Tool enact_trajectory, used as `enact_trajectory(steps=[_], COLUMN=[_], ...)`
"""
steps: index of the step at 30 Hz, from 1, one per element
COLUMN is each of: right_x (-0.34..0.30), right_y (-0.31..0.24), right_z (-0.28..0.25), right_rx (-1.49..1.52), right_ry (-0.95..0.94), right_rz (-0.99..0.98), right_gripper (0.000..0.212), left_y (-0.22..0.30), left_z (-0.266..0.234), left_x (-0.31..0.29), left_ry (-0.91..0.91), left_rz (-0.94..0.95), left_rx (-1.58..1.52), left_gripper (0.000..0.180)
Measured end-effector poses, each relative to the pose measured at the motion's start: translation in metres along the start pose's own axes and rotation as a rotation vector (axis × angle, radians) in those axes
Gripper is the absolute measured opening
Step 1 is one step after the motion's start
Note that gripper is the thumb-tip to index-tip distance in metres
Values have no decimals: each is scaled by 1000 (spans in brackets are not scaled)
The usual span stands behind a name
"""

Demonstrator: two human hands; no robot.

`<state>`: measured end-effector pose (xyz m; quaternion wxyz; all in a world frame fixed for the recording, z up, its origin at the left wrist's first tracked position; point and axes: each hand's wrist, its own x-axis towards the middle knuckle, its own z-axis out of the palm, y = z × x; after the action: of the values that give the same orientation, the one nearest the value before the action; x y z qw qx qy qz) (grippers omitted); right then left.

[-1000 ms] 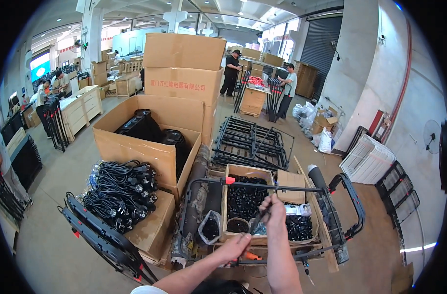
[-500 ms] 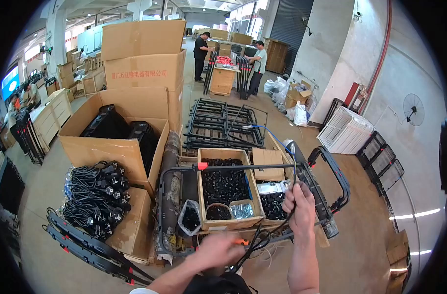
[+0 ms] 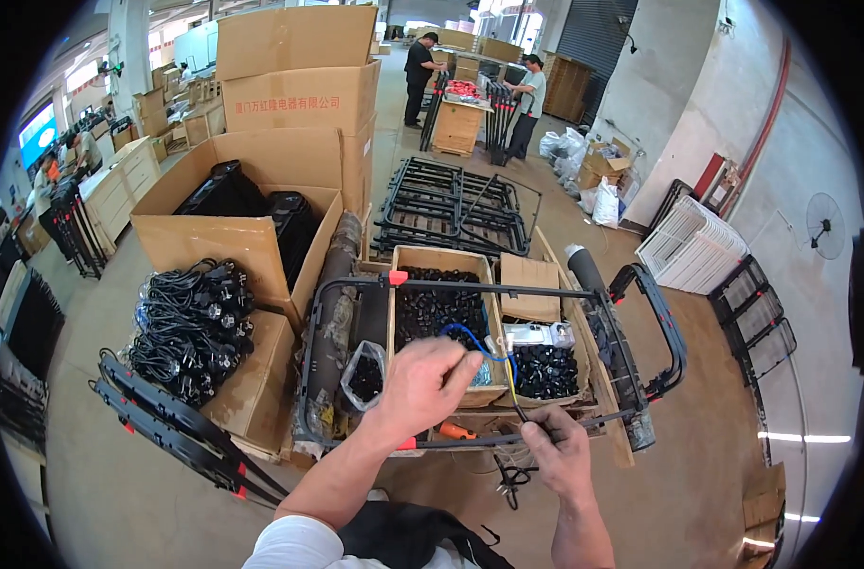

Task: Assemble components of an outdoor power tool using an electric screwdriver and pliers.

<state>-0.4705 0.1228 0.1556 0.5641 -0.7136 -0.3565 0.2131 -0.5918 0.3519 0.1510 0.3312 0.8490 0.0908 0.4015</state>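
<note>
My right hand (image 3: 557,441) grips a black power cord; its split end, with blue and yellow wires (image 3: 514,377), rises past the fingertips. A plug (image 3: 513,482) hangs below on the cord. My left hand (image 3: 424,384) is closed over the front of a wooden box (image 3: 397,313), its fingertips hidden. A blue wire (image 3: 474,339) loops up just past its knuckles; I cannot tell whether the hand grips it. A black tubular frame (image 3: 493,288) with red pieces lies across the boxes. Beneath its front bar shows an orange-handled tool (image 3: 456,431).
Small black parts fill the wooden boxes, beside a clear bag (image 3: 363,376). At left, coiled power cords (image 3: 193,332) sit on a carton (image 3: 252,370), near stacked black frames (image 3: 181,436). More frames (image 3: 455,209) lie beyond. Two people (image 3: 419,81) stand at a far table.
My left hand has moved up from near the orange-handled tool to the box. My right hand has come down and inward, the cord's wires bending left. The view has shifted slightly.
</note>
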Motion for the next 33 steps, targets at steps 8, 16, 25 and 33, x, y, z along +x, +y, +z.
enact_trajectory(steps=[8, 16, 25, 33], right_x=[-24, -41, -48, -59], right_y=[28, 76, 149, 195], right_z=[-44, -59, -27, 50], right_rx=[-200, -384, -164, -105], right_ry=[-57, -25, -381, -813], right_rz=[-61, -222, 168, 271], right_gripper=[15, 15, 24, 37], left_y=[23, 39, 38, 12], left_z=[57, 135, 126, 90], left_x=[-24, -75, -157, -229], left_ry=[39, 127, -48, -120], left_rz=[-226, -702, -582, -485], left_rx=[-241, -771, -395, 276], left_gripper=[33, 19, 16, 11])
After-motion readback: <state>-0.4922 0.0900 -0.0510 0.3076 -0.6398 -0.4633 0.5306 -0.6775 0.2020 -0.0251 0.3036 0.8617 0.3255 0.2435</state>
